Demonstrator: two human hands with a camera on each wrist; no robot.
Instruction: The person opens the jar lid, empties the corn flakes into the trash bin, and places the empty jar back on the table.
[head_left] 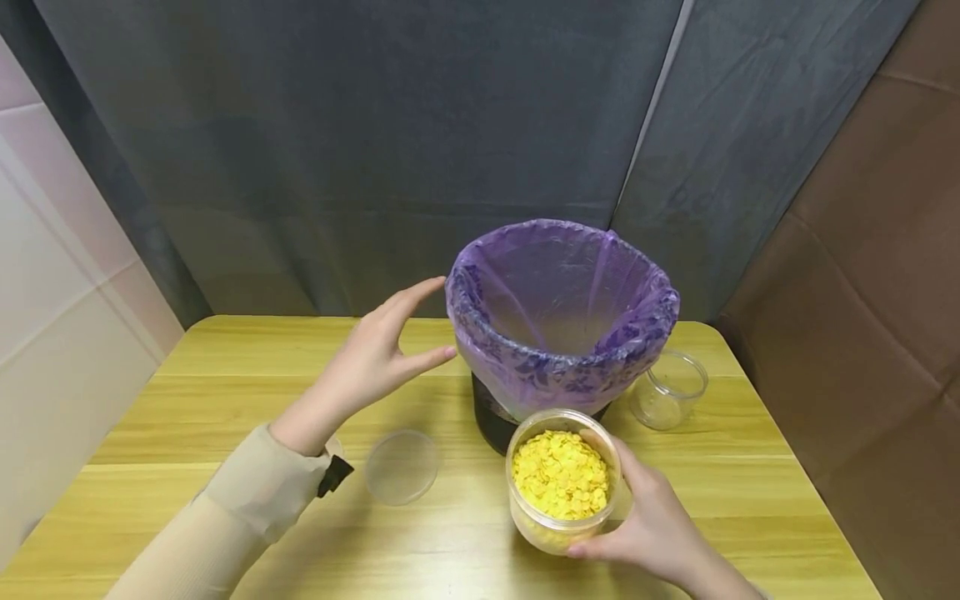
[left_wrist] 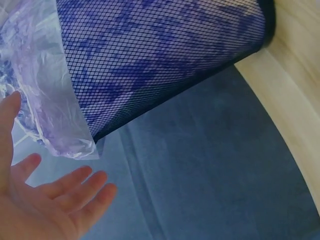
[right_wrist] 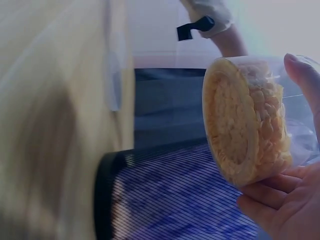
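My right hand (head_left: pixel 652 517) grips a clear plastic jar (head_left: pixel 551 542) round its side, lifted above the table. Yellow flakes (head_left: pixel 561 475) fill much of the jar, and its mouth is uncovered. In the right wrist view, the jar's flat base (right_wrist: pixel 230 122) faces the camera. Just beyond it stands a mesh trash bin (left_wrist: pixel 165 55), lined with a purple bag (head_left: pixel 562 383) folded over the rim. At the bag's left edge my left hand (head_left: pixel 367 358) has its fingers and thumb spread apart, holding nothing. Whether a fingertip touches the bag, I cannot tell.
A clear round lid (head_left: pixel 401 467) lies on the wooden table (head_left: pixel 420 550), left of the held jar. Behind the bin on the right stands another clear jar (head_left: pixel 671 396), partly hidden. A dark curtain (head_left: pixel 375 150) hangs beyond the table.
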